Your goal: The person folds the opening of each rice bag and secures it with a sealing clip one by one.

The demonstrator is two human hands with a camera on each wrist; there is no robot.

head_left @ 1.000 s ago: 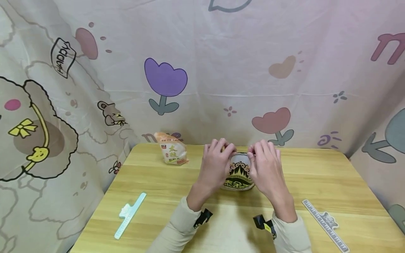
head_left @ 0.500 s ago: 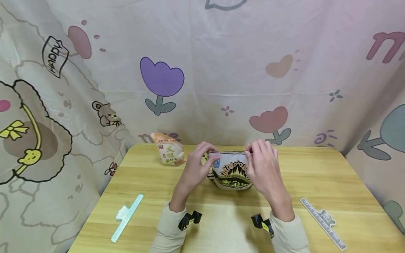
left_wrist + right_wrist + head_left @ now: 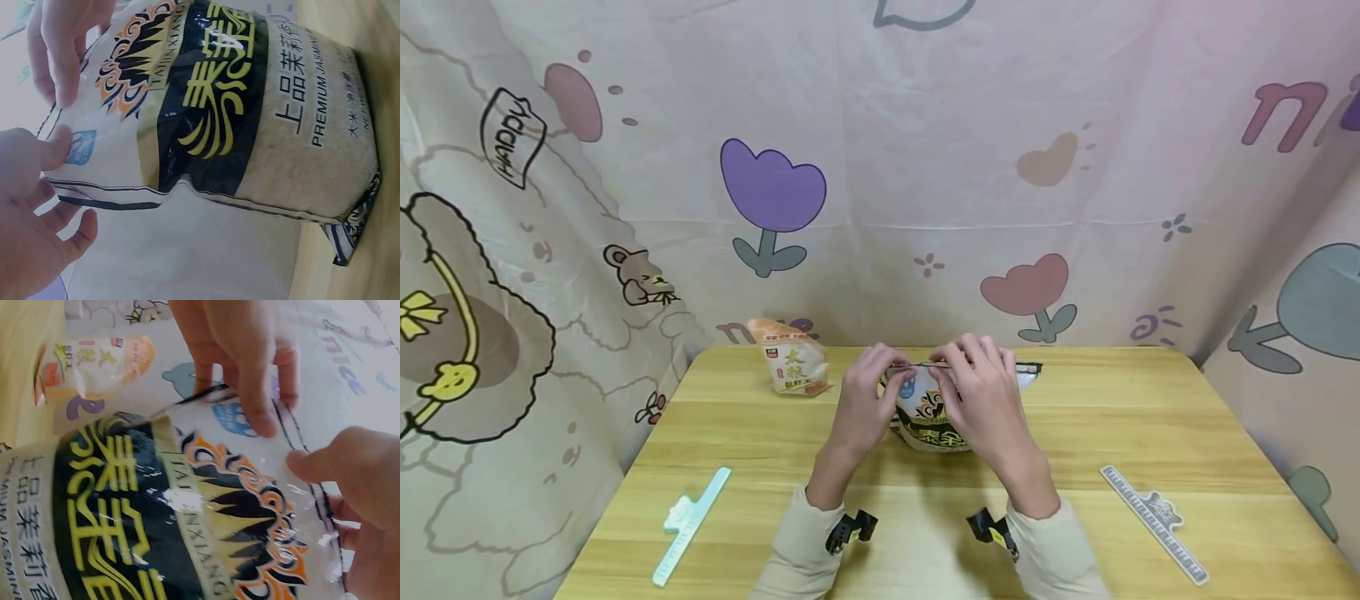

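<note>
Inspected first: rice bag (image 3: 928, 429), standing upright on the wooden table (image 3: 1090, 417), printed face toward the wearer. Judged heavy for its bulk at the filled lower body, soft and liable to shift; slack and easily creased toward the top. Glossy film, probably slippery under dry fingertips. Not judged fragile, though liable to spill if unsealed; cannot tell from these views. Best taken by the top edge for shaping, by the filled base for any lifting.

At the left end of the bag's top edge: left hand (image 3: 868, 396), pinching the film, thumb in front. Farther right along the same edge: right hand (image 3: 981, 396), likewise pinching, with a dark-rimmed corner of the bag projecting beyond.

Left of the bag, apart from it: orange-topped packet (image 3: 793, 367). Nearer the wearer than the bag, lying flat: mint clip (image 3: 689, 523) to its left, grey clip (image 3: 1161, 508) to its right. Close behind the bag: table's back edge and printed cloth (image 3: 887, 175), with little allowance rearward. Most room in front of the bag, between both clips, and to its right; less to its left, because of the packet.
</note>
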